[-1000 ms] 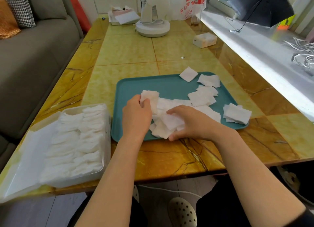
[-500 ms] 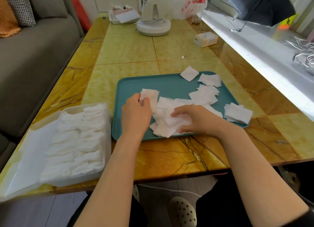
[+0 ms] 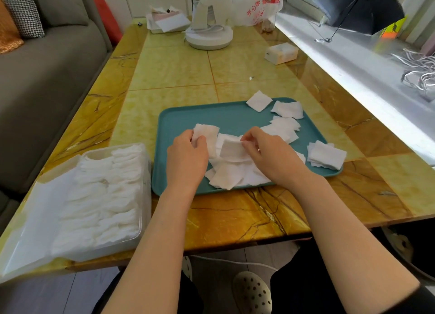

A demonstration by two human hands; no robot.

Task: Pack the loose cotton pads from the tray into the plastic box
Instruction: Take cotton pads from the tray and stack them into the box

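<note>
A teal tray (image 3: 186,123) lies on the yellow marble table with several loose white square cotton pads (image 3: 230,175) heaped near its front edge and more pads (image 3: 326,155) scattered to the right. My left hand (image 3: 187,159) grips a small stack of pads (image 3: 207,132) over the tray's middle. My right hand (image 3: 270,156) pinches one pad (image 3: 231,150) lifted above the heap, just right of the stack. The clear plastic box (image 3: 143,196) at the table's front left holds rows of packed pads, its lid folded open to the left.
One pad (image 3: 259,100) hangs over the tray's far rim. A white fan base (image 3: 209,37), a small white box (image 3: 281,52) and a plastic bag stand at the far end. A grey sofa runs along the left, a metal windowsill along the right.
My right hand has risen from pressing flat on the heap and now pinches a single pad, brought toward the stack in my left hand. The left hand has barely moved.
</note>
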